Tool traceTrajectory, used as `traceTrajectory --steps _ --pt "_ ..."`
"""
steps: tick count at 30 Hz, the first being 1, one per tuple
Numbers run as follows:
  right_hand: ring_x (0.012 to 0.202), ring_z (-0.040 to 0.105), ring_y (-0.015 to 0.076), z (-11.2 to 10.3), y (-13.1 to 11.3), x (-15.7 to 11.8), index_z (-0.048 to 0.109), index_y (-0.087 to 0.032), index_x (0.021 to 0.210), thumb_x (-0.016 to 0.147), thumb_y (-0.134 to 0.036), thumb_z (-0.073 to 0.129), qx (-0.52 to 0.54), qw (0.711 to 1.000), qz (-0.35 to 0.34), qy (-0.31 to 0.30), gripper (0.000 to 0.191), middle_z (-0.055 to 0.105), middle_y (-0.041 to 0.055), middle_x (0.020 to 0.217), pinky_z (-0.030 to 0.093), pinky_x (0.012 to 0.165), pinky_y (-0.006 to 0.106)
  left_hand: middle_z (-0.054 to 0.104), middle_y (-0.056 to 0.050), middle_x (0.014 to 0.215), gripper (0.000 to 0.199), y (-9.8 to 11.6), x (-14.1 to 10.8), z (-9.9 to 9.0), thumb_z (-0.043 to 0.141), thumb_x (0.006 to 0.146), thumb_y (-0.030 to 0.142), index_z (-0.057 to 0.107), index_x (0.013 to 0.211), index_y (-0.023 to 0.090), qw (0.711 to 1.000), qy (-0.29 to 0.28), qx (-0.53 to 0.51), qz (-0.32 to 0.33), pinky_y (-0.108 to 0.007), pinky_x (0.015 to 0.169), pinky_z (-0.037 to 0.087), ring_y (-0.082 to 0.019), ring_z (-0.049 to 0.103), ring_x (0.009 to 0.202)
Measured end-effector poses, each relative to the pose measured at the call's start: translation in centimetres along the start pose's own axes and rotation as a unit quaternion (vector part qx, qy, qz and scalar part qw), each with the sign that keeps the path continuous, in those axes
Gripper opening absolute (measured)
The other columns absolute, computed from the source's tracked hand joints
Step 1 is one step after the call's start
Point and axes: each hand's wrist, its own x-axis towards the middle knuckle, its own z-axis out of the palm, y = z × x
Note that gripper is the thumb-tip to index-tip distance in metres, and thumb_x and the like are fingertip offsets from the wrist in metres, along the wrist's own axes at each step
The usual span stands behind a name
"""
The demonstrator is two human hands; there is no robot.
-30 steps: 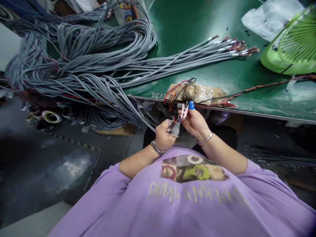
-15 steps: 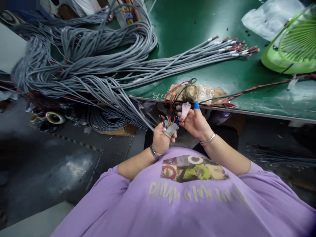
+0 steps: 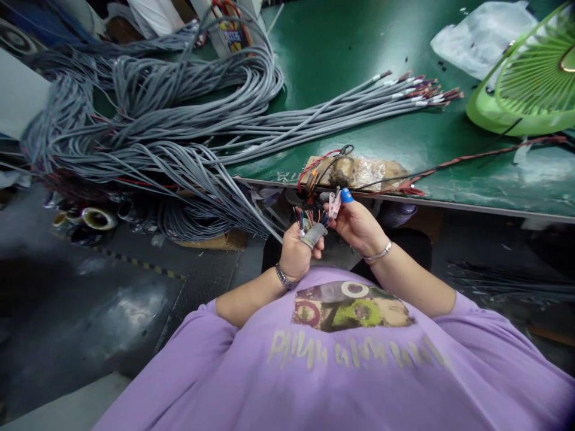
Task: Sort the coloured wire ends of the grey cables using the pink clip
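Note:
My left hand [image 3: 297, 254] is closed around the end of a grey cable [image 3: 268, 224]. A grey wrap covers its thumb. Thin coloured wires [image 3: 309, 214] fan out above that thumb, in black, red, orange, blue and other colours. Close by on the right is my right hand [image 3: 359, 227], with a blue cover on the thumb and what looks like a pale pink cover on a fingertip. These two tips come together in a pinch beside the wires. Whatever lies between them is too small to make out.
A large heap of grey cables [image 3: 148, 114] spreads over the green table [image 3: 341, 48], their stripped ends pointing right. A taped cardboard piece [image 3: 372, 170] with red and black leads lies at the front edge. A green fan [image 3: 516, 108] and plastic bag [image 3: 480, 39] stand at right.
My right thumb has moved left and down, closing toward the pink-covered fingertip. My left hand keeps hold of the cable, shifted very slightly right. The view has turned a little.

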Motion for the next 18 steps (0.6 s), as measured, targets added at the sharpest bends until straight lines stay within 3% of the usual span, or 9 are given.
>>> traceTrajectory --steps 7,18 --pt "0.059 0.058 0.0097 -0.05 0.35 0.34 0.069 -0.019 0.079 0.068 -0.060 0.082 0.001 0.999 -0.034 0.004 0.044 0.070 -0.0008 0.070 0.040 0.052 0.023 0.059 0.006 0.054 0.039 -0.27 0.25 0.14 0.075 0.074 0.052 0.057 0.079 0.017 1.000 -0.008 0.021 0.007 -0.017 0.033 0.031 -0.005 0.045 0.035" --pt "0.063 0.058 0.0113 -0.27 0.62 0.27 0.067 -0.021 0.082 0.071 -0.063 0.078 -0.001 1.000 -0.017 0.006 0.045 0.071 -0.0007 0.075 0.042 0.057 0.025 0.058 0.006 0.053 0.041 -0.48 0.37 0.21 0.075 0.073 0.054 0.056 0.079 0.018 1.000 -0.005 0.027 0.005 -0.016 0.033 0.030 -0.005 0.044 0.035"
